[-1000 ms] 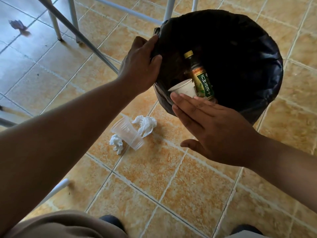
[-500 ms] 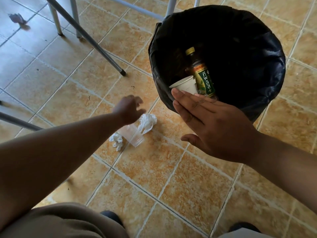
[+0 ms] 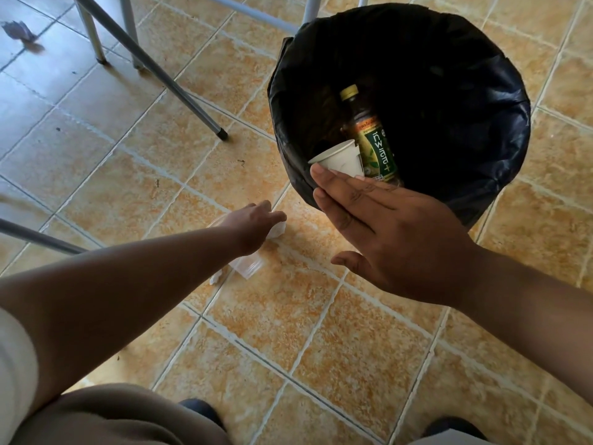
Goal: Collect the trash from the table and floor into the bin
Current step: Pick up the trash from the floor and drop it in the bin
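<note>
A bin lined with a black bag (image 3: 449, 91) stands on the tiled floor at the upper right. Inside it lie a green-labelled bottle (image 3: 373, 139) and a white paper cup (image 3: 340, 159). My right hand (image 3: 394, 239) hovers flat and open over the bin's near rim, holding nothing. My left hand (image 3: 256, 224) reaches down to the floor left of the bin, its fingers curled onto a crumpled white tissue (image 3: 277, 232). A clear plastic cup (image 3: 247, 267) lies on its side under that wrist. A second tissue (image 3: 215, 278) peeks out beside the forearm.
Metal furniture legs (image 3: 179, 91) slant across the upper left, one ending in a black foot. Another bar (image 3: 38, 239) crosses at the left edge. A dark scrap (image 3: 16, 30) lies on the floor at the far top left. My shoes (image 3: 199, 409) show at the bottom.
My left hand let go of the bin's rim, dropped to the floor and now closes on the tissue beside the clear cup. My right hand stayed over the bin's rim.
</note>
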Available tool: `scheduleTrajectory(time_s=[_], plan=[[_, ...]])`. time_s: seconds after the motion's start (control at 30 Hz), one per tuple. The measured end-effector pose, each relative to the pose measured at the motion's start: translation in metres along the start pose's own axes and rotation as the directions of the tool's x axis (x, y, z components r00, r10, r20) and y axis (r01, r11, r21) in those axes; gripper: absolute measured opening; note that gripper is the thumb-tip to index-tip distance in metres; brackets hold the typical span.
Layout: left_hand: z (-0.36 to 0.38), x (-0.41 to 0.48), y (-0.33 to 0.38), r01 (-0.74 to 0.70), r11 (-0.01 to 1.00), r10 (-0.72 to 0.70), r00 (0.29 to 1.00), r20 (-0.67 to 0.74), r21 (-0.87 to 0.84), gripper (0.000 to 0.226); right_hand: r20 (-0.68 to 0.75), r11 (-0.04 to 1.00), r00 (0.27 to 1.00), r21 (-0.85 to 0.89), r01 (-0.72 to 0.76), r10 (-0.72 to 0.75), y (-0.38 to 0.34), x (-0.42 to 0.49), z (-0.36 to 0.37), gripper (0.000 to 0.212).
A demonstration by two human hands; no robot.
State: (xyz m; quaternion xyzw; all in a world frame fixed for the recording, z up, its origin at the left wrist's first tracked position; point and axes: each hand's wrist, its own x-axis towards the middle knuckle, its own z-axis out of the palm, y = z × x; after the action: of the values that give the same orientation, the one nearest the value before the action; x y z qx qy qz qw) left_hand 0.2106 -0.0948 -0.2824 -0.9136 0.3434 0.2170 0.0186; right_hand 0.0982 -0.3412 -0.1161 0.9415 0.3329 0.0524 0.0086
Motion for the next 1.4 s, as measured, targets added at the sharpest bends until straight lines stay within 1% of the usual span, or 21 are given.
scheduleTrajectory(time_s=[0.1,0.17,0.27,0.33,0.5,0.6,0.67,0.73,0.8,0.83,0.93,0.97,1.03,1.1,1.13,1.17,1.23,1.27,1.3,1.33,1.4], plan=[[-0.002,0.000,-0.005,0.007,0.998,-0.008,1.000,-0.015,-0.069,0.038,-0.004,1.000,1.000,0.008,-0.004,0.004,0.000,0.000,0.000,0.074],[-0.003,0.002,-0.006,0.024,0.990,-0.030,0.998,-0.047,-0.137,0.033,-0.005,1.000,1.000,0.013,-0.006,0.006,0.000,0.000,0.000,0.074],[-0.010,0.006,-0.004,0.043,0.968,-0.082,0.985,-0.150,-0.246,0.027,-0.005,1.000,1.000,0.004,-0.005,0.005,0.000,-0.001,-0.001,0.076],[-0.020,0.010,-0.007,0.080,0.952,-0.150,0.963,-0.225,-0.295,0.022,-0.005,1.000,1.000,-0.003,0.001,-0.001,0.000,0.000,-0.001,0.077],[-0.063,0.019,-0.025,0.183,0.840,-0.404,0.839,-0.364,-0.511,0.020,0.003,1.000,1.000,-0.012,-0.002,0.002,-0.001,0.000,0.001,0.079],[-0.098,0.021,-0.038,0.197,0.736,-0.556,0.722,-0.412,-0.648,0.019,-0.005,1.000,1.000,-0.009,-0.006,0.006,-0.001,-0.001,0.000,0.079],[-0.125,0.022,-0.041,0.110,0.594,-0.663,0.629,-0.407,-0.797,0.022,-0.008,1.000,1.000,-0.012,-0.008,0.008,-0.001,0.000,0.000,0.079],[-0.156,0.020,-0.038,-0.048,0.480,-0.720,0.549,-0.425,-0.876,0.029,0.001,1.000,1.000,-0.020,-0.006,0.006,-0.001,0.000,0.000,0.079],[-0.188,0.016,-0.027,-0.229,0.443,-0.707,0.505,-0.495,-0.867,0.033,0.011,1.000,1.000,-0.027,-0.005,0.006,-0.002,0.000,0.000,0.079],[-0.202,0.013,-0.019,-0.305,0.460,-0.669,0.498,-0.552,-0.834,0.034,0.012,1.000,1.000,-0.028,-0.006,0.006,-0.002,0.000,0.000,0.079],[-0.225,0.006,0.007,-0.438,0.530,-0.523,0.506,-0.687,-0.726,0.037,0.008,1.000,1.000,-0.019,-0.011,0.011,-0.002,0.000,-0.001,0.079],[-0.227,0.006,0.016,-0.459,0.540,-0.482,0.519,-0.706,-0.706,0.035,0.011,1.000,1.000,-0.018,-0.013,0.013,-0.002,0.000,-0.001,0.079],[-0.228,0.007,0.032,-0.462,0.556,-0.405,0.576,-0.710,-0.692,0.028,0.016,1.000,1.000,-0.023,-0.015,0.015,-0.003,0.000,-0.001,0.078],[-0.228,0.008,0.051,-0.457,0.532,-0.341,0.655,-0.674,-0.713,0.023,0.007,1.000,1.000,-0.025,-0.016,0.017,-0.004,0.000,-0.001,0.078],[-0.228,0.010,0.059,-0.443,0.547,-0.305,0.685,-0.662,-0.710,0.025,0.003,1.000,1.000,-0.025,-0.017,0.017,-0.004,0.001,-0.001,0.078],[-0.230,0.012,0.066,-0.413,0.602,-0.256,0.710,-0.656,-0.683,0.030,0.005,1.000,1.000,-0.025,-0.015,0.016,-0.004,0.001,-0.002,0.078],[-0.233,0.016,0.078,-0.365,0.690,-0.094,0.811,-0.577,-0.625,0.053,0.015,0.999,1.000,-0.030,-0.010,0.010,-0.004,0.001,-0.002,0.079],[-0.233,0.016,0.083,-0.361,0.698,0.000,0.864,-0.504,-0.618,0.065,0.015,0.999,1.000,-0.036,-0.008,0.009,-0.003,0.001,-0.003,0.079],[-0.231,0.016,0.086,-0.363,0.695,0.071,0.894,-0.443,-0.621,0.072,0.013,0.999,1.000,-0.042,-0.007,0.007,-0.003,0.001,-0.003,0.079],[-0.228,0.015,0.088,-0.362,0.687,0.103,0.907,-0.409,-0.630,0.074,0.008,0.999,1.000,-0.049,-0.005,0.005,-0.003,0.000,-0.003,0.079],[-0.224,0.012,0.086,-0.355,0.691,0.076,0.902,-0.425,-0.630,0.069,-0.002,0.998,1.000,-0.061,-0.003,0.003,-0.002,0.000,-0.003,0.079]])
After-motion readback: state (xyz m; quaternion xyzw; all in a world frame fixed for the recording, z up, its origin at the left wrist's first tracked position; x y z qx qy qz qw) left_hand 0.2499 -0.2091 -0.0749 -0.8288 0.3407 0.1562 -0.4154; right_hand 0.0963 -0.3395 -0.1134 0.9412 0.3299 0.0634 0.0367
